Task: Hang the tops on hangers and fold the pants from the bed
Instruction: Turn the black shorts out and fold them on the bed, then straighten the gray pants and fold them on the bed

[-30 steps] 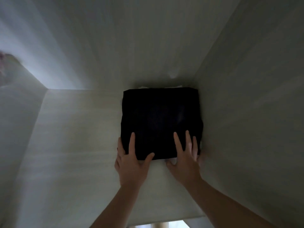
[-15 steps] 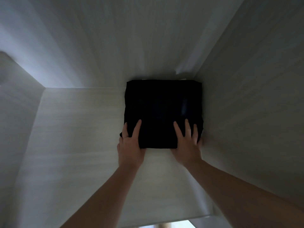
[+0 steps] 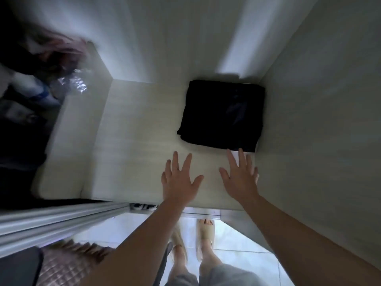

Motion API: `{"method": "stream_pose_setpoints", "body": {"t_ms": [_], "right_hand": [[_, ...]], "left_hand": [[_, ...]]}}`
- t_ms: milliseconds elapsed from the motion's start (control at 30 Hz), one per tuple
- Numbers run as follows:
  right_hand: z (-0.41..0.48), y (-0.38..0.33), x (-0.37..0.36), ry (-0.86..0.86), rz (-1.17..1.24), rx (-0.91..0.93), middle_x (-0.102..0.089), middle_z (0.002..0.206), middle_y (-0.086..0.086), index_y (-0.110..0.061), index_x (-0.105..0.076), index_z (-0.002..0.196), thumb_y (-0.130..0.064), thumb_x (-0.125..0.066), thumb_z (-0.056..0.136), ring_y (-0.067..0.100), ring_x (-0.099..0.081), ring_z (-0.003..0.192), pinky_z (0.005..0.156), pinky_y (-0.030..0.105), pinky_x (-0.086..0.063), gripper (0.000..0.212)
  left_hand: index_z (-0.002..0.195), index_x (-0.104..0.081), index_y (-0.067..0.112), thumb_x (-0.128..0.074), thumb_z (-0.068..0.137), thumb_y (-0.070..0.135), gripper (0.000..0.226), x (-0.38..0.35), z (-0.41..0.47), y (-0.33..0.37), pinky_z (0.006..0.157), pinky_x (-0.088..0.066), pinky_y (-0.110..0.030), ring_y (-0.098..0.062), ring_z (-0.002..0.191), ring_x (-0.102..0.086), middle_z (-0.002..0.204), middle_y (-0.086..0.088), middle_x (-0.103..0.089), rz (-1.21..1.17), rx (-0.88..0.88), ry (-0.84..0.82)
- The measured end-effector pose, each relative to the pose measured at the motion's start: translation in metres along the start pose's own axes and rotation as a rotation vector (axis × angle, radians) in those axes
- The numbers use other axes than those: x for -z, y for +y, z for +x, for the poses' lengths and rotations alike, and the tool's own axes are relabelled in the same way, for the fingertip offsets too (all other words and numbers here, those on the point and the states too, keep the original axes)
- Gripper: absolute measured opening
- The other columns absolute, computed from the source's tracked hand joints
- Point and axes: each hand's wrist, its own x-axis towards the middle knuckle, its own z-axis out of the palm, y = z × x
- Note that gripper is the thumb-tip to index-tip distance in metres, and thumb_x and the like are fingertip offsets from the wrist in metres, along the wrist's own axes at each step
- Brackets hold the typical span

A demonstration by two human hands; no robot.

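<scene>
Beyond the left hand (image 3: 179,182) and right hand (image 3: 240,178), folded black pants (image 3: 222,114) lie on the shelf (image 3: 134,151); fingers (image 3: 175,161) splayed, empty, apparently not touching.

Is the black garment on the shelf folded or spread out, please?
Folded: the black garment lies as a compact square on the shelf.

We can read no text, label, brand or number here. Back from the fingers of the left hand (image 3: 179,182), beside the wrist, a black-and-white strip (image 3: 142,206) carries marks that may be letters, but they are too blurred to make out.
</scene>
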Motion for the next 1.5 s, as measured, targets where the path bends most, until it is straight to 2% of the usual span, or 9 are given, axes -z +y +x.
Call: {"method": "stream_pose_setpoints", "body": {"t_ms": [167, 400, 733, 900, 1067, 1167, 1300, 1400, 1500], "right_hand": [[-0.067, -0.017, 0.008, -0.013, 0.103, 0.060, 0.006, 0.169, -0.001, -0.036, -0.008, 0.160, -0.052, -0.034, 0.104, 0.025, 0.007, 0.155, 0.122, 0.054, -0.004, 0.064], [-0.131, -0.016, 0.007, -0.014, 0.151, 0.140, 0.006, 0.169, -0.002, -0.038, -0.008, 0.160, -0.051, -0.034, 0.104, 0.022, 0.006, 0.155, 0.123, 0.051, -0.003, 0.063], [-0.176, 0.012, 0.033, -0.105, 0.173, 0.531, 0.001, 0.168, -0.007, -0.042, -0.011, 0.157, -0.052, -0.038, 0.103, 0.018, 0.001, 0.154, 0.121, 0.044, -0.004, 0.062], [-0.203, 0.016, 0.048, -0.163, 0.217, 0.724, -0.013, 0.167, -0.003, -0.036, -0.017, 0.158, -0.044, -0.043, 0.104, 0.019, -0.009, 0.154, 0.120, 0.042, -0.012, 0.061], [-0.243, 0.009, 0.063, -0.247, 0.364, 0.940, -0.033, 0.159, -0.008, -0.028, -0.030, 0.155, -0.033, -0.052, 0.102, 0.012, -0.025, 0.147, 0.121, 0.040, -0.023, 0.058], [-0.269, -0.005, 0.066, -0.292, 0.404, 1.052, -0.039, 0.155, -0.010, -0.025, -0.035, 0.154, -0.029, -0.054, 0.101, 0.008, -0.030, 0.144, 0.120, 0.037, -0.026, 0.056], [-0.302, -0.027, 0.060, -0.346, 0.430, 1.207, -0.046, 0.150, -0.007, -0.021, -0.041, 0.151, -0.026, -0.059, 0.100, 0.008, -0.036, 0.141, 0.118, 0.035, -0.029, 0.055], [-0.327, -0.038, 0.044, -0.483, 0.393, 1.275, -0.044, 0.150, -0.012, -0.023, -0.040, 0.151, -0.030, -0.059, 0.100, 0.000, -0.036, 0.137, 0.115, 0.024, -0.028, 0.055], [-0.347, -0.042, 0.017, -0.627, 0.302, 1.283, -0.040, 0.154, -0.012, -0.026, -0.035, 0.153, -0.035, -0.057, 0.100, 0.004, -0.033, 0.143, 0.114, 0.023, -0.026, 0.058]], "left_hand": [[0.157, -0.004, 0.044, -0.039, 0.094, 0.070, 0.077, 0.017, -0.060, -0.007, 0.121, -0.011, -0.051, -0.031, 0.154, 0.006, 0.168, -0.001, 0.013, 0.041, 0.016, 0.028], [0.157, -0.005, 0.045, -0.032, 0.093, 0.073, 0.074, 0.030, -0.116, -0.021, 0.122, -0.007, -0.053, -0.030, 0.153, 0.010, 0.168, 0.000, 0.011, 0.018, 0.054, 0.107], [0.156, -0.014, 0.043, -0.041, 0.097, 0.064, 0.069, 0.037, -0.223, 0.001, 0.122, -0.006, -0.052, -0.027, 0.154, 0.008, 0.169, 0.003, 0.004, -0.066, 0.183, 0.345], [0.155, -0.023, 0.041, -0.042, 0.098, 0.060, 0.063, 0.021, -0.278, 0.017, 0.121, -0.012, -0.049, -0.020, 0.153, 0.003, 0.168, 0.006, -0.005, -0.134, 0.268, 0.485], [0.152, -0.037, 0.035, -0.049, 0.099, 0.050, 0.056, 0.000, -0.345, 0.024, 0.122, -0.018, -0.049, -0.022, 0.152, -0.006, 0.165, 0.004, -0.020, -0.143, 0.323, 0.669], [0.143, -0.051, 0.028, -0.058, 0.097, 0.041, 0.048, -0.012, -0.389, 0.022, 0.118, -0.027, -0.051, -0.029, 0.149, -0.019, 0.159, 0.000, -0.034, -0.136, 0.409, 0.816], [0.133, -0.058, 0.027, -0.068, 0.091, 0.031, 0.043, -0.028, -0.447, 0.012, 0.113, -0.030, -0.052, -0.031, 0.145, -0.030, 0.152, -0.002, -0.043, -0.108, 0.598, 0.997], [0.129, -0.061, 0.024, -0.073, 0.088, 0.024, 0.043, -0.044, -0.487, 0.004, 0.111, -0.033, -0.051, -0.031, 0.139, -0.036, 0.147, 0.000, -0.046, -0.128, 0.760, 1.107], [0.127, -0.059, 0.025, -0.073, 0.086, 0.022, 0.043, -0.065, -0.519, 0.001, 0.107, -0.036, -0.049, -0.028, 0.133, -0.039, 0.143, 0.005, -0.046, -0.191, 0.893, 1.169]]}}
